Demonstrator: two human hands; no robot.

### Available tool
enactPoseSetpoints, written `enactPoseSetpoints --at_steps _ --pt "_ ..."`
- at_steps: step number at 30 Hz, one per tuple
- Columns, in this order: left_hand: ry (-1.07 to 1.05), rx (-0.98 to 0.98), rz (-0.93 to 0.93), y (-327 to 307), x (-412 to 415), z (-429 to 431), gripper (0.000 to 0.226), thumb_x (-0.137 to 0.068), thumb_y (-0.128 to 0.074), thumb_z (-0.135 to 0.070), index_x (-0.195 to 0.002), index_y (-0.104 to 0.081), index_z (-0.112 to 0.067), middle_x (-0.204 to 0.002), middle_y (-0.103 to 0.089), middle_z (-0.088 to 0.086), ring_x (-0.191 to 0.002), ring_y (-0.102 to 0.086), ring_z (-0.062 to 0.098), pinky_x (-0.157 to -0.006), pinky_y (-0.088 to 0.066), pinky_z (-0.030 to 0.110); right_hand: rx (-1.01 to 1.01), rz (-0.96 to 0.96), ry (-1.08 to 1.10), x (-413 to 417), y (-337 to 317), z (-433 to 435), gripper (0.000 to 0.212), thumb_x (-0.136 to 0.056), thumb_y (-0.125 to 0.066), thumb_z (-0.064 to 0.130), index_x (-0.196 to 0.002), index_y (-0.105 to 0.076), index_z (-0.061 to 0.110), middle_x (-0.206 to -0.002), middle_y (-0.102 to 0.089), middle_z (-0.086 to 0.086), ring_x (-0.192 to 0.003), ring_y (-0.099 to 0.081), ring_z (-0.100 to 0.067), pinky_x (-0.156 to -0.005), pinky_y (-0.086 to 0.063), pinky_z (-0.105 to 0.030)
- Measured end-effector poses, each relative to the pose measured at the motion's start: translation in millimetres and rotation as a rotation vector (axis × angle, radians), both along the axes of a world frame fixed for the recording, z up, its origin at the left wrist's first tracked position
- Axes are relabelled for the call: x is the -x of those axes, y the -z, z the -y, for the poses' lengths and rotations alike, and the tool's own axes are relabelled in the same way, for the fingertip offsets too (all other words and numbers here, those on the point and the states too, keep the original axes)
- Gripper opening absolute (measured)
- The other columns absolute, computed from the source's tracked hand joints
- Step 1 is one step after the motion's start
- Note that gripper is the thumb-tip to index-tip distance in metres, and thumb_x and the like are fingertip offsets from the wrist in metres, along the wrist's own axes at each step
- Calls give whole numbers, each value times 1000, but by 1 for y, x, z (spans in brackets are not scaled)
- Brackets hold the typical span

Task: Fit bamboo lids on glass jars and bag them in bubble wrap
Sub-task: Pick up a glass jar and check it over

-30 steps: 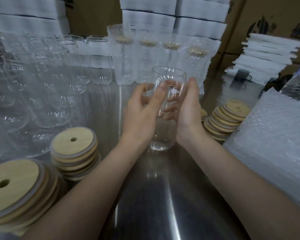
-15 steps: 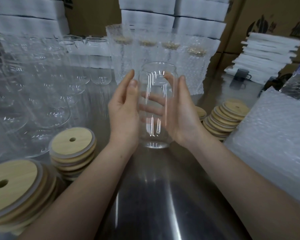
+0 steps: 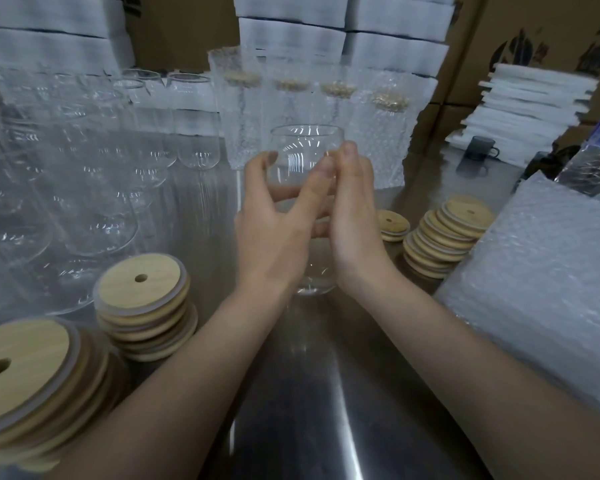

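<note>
Left hand [image 3: 278,232], right hand [image 3: 354,209]; clear jar [image 3: 305,142]

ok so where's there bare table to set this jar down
Barest: the steel strip of table between your forearms, nearside of the jar, bordered by the left lid stacks and the bubble wrap pile. A narrower gap lies between the empty glasses and your left hand. Crowded: glasses left, wrapped jars behind, right lid stack.
</note>
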State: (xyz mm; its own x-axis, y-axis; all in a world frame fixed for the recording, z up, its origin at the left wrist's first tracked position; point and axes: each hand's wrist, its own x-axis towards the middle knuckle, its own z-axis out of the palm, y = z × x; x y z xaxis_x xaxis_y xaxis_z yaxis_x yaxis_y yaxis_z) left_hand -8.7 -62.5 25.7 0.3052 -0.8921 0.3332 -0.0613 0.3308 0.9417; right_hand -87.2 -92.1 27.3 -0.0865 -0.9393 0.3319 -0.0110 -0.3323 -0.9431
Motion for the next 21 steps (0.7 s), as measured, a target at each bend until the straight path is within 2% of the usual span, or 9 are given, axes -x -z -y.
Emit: enactPoseSetpoints --at_steps 3,5,8,10,12,15,17,19,21 --pt "5 8 -13 3 -2 2 64 -64 -54 -78 -117 -49 -43 -89 -72 -9 -87 -72 18 -84 -57 51 -64 86 -46 2 -4 0 47 -99 -27 58 -112 -49 18 -83 -65 -7 -64 -66 -23 -54 -55 -35" --pt "48 13 -34 3 -3 2 61 -64 -52 -79 -112 -54 -41 -90 -73 -7 -86 -73 22 -83 -57 53 -110 116 -39 6 -7 1 49 -104 -23 52 -115 -50 13 -83 -61 -13 -61 -60 -24 -54 -50 -34" --pt "86 6 -75 3 -4 3 63 -62 -49 -79 -102 -62 -33 -87 -74 -6 -80 -73 24 -74 -60 48 -171 159 -38 11 -9 4 45 -104 -24 47 -102 -54 14 -78 -58 -11 -55 -53 -20 -52 -44 -30" --pt "118 3 -135 2 -4 4 53 -64 -51 -77 -90 -65 -33 -85 -74 -6 -75 -74 24 -58 -59 36 -208 191 -48 14 -10 5 40 -104 -29 41 -92 -58 15 -70 -55 -4 -49 -51 -15 -48 -40 -28" --pt "167 -15 -187 2 -5 5 44 -74 -51 -71 -86 -66 -31 -92 -73 -3 -76 -75 22 -52 -56 31 -243 210 -61 17 -9 6 34 -102 -37 34 -85 -60 16 -65 -54 0 -46 -50 -12 -45 -38 -26" --pt "250 -51 -254 3 -8 6 52 -81 -43 -67 -99 -66 -24 -104 -72 5 -81 -75 26 -55 -58 37 -280 250 -79 19 -7 7 24 -99 -47 28 -86 -63 16 -60 -53 2 -42 -48 -12 -41 -36 -23" --pt "290 -75 -292 3 -9 6 64 -86 -40 -70 -112 -65 -17 -109 -72 8 -81 -75 31 -55 -57 38 -283 299 -93 21 -6 7 14 -99 -51 20 -95 -64 16 -59 -53 1 -40 -48 -12 -39 -36 -21" --pt "311 -105 -321 3 -10 6 75 -83 -39 -71 -122 -61 -12 -110 -72 9 -81 -74 34 -55 -58 38 -293 339 -70 21 -5 5 10 -97 -56 11 -103 -63 14 -58 -51 -1 -39 -47 -11 -37 -37 -19" --pt "322 -130 -367 3 -10 6 73 -85 -36 -69 -120 -63 -11 -105 -74 10 -82 -74 37 -58 -60 43 -289 335 -20 20 -5 4 14 -93 -63 10 -107 -62 9 -56 -54 -1 -38 -50 -10 -36 -41 -19"
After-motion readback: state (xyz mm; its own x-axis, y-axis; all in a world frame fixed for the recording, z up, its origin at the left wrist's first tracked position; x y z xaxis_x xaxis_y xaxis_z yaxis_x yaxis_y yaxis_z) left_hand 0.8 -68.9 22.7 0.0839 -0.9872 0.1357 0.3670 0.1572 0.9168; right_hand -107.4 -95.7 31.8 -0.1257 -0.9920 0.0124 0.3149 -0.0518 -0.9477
